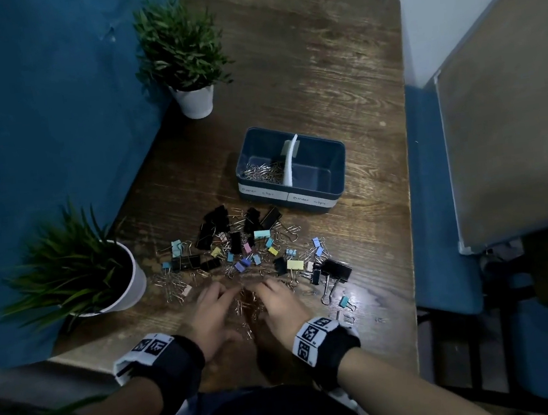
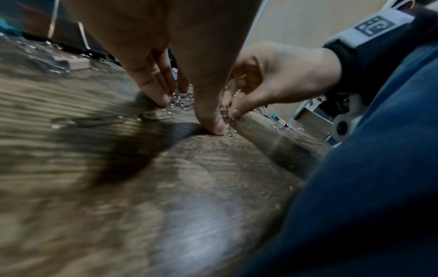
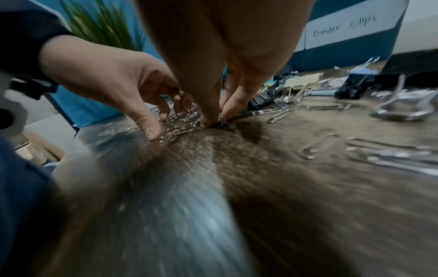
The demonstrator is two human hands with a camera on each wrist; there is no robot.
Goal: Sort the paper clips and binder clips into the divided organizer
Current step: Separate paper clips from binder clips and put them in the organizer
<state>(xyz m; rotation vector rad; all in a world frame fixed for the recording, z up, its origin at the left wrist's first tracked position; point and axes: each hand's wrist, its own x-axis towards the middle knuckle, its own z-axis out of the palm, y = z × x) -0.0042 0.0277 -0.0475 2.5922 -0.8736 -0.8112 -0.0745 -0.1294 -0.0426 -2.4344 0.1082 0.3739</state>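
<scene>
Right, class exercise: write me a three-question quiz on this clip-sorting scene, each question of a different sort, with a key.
1. True or false: the organizer compartment labelled for binder clips already holds binder clips.
2. Multiple choice: what lies between the left hand and the right hand? A) one black binder clip B) a heap of silver paper clips C) a plant pot
3. Fill in: the paper clips already sorted lie in the organizer's ____ compartment, seen from the head camera.

Key: 1 false, that compartment looks empty; 2 B, the fingertips of both hands press around the heap on the table; 3 left.
</scene>
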